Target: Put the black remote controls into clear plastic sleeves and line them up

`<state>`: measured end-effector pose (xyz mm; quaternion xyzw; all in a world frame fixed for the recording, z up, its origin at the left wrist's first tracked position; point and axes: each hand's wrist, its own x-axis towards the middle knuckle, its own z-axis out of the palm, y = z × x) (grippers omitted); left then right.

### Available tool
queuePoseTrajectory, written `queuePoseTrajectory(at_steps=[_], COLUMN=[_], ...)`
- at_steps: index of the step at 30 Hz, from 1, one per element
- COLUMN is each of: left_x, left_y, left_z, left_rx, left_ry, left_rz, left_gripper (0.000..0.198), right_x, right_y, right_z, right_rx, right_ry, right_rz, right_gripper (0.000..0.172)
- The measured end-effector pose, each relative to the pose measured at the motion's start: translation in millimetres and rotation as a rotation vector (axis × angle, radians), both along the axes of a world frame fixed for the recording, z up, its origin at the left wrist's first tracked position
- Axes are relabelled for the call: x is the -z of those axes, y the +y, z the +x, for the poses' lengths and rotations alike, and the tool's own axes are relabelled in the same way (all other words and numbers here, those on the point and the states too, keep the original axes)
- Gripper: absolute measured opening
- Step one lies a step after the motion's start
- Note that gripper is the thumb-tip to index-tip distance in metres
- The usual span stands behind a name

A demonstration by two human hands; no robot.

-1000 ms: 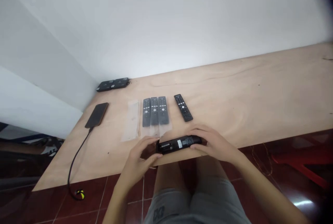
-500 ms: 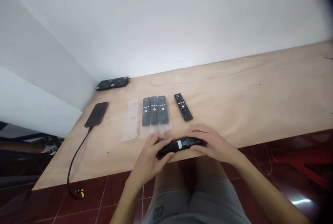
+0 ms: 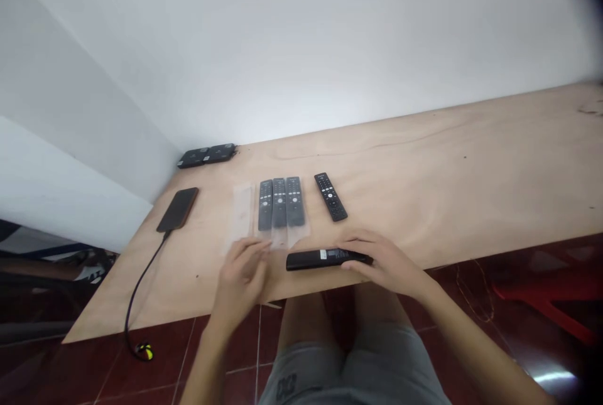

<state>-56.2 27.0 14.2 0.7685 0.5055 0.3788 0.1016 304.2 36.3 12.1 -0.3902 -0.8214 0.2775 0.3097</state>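
Note:
A black remote control lies back side up at the table's front edge, its white label showing. My right hand grips the right end of it, thumb in front and fingers behind. My left hand is off the remote, slightly blurred, with thumb and fingers apart. Its fingertips are at the near end of the clear plastic sleeves; whether they touch them I cannot tell. Beside these lie three remotes in clear sleeves, side by side with buttons up. A bare remote lies face up to their right.
At the left of the wooden table lies a phone with a black cable hanging over the edge. Two flat black boxes sit in the back left corner by the wall. A red plastic piece of furniture stands at lower right.
My left hand has let go of the remote's left end and moved left towards the plastic sleeves. My right hand has stayed on the remote, which now lies lower on the table.

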Motion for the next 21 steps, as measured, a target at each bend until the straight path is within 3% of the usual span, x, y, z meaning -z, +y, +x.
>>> queuePoseTrajectory(at_steps=[4, 8, 11, 15, 21], left_x=[6.6, 10.8, 7.0, 1.6, 5.0], left_y=[13, 13, 3, -17, -31], left_z=[-51, -64, -45, 2, 61], left_rx=[-0.19, -0.253, -0.248, -0.133, -0.106], left_ry=[0.222, 0.269, 0.177, -0.036, -0.168], left_rz=[0.169, 0.184, 0.149, -0.069, -0.195], left_gripper=[0.023, 0.014, 0.014, 0.016, 0.019], right_x=[-0.1, 6.4, 9.5, 10.1, 11.0], right_y=[1, 5, 6, 4, -2], right_z=[-2, -4, -2, 1, 1], right_rx=[0.083, 0.241, 0.293, 0.154, 0.088], right_ry=[0.072, 0.077, 0.044, -0.071, -0.076], right_rz=[-0.044, -0.041, -0.004, 0.048, 0.155], right_gripper=[0.031, 0.044, 0.029, 0.058, 0.047])
